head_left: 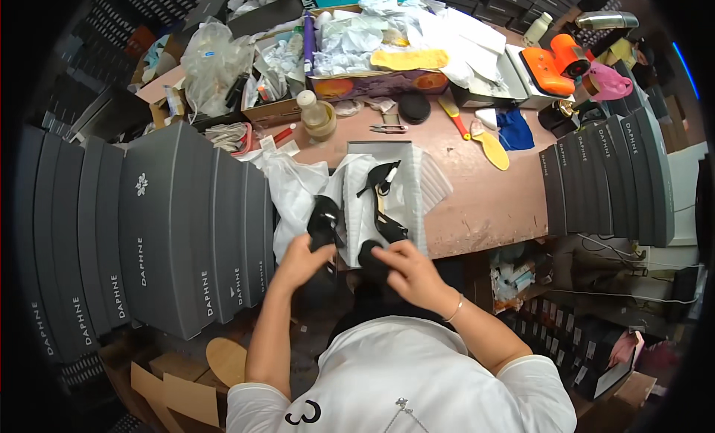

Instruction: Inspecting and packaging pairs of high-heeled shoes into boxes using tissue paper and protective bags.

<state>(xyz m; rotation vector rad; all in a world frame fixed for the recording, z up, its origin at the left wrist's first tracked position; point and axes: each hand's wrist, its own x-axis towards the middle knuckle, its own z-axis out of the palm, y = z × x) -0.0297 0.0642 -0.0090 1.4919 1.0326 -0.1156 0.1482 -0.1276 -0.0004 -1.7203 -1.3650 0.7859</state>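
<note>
Left hand (299,260): fingers closed around a glossy black high-heeled shoe (324,223), held just above the near edge of the surface. Right hand (408,269): fingers curled on the toe end of a second black high-heeled shoe (381,232), which lies in an open grey shoebox lined with white tissue paper (417,181). Crumpled white plastic bag (294,186), touching the box's left side. Worn pinkish surface (477,198), bearing the box. Stack of dark grey shoeboxes (149,232), left of the hands; a similar stack (607,181) to the right. Yellow insole (493,145), small scissors (389,128) and cream bottle (311,109) beyond the box.
</note>
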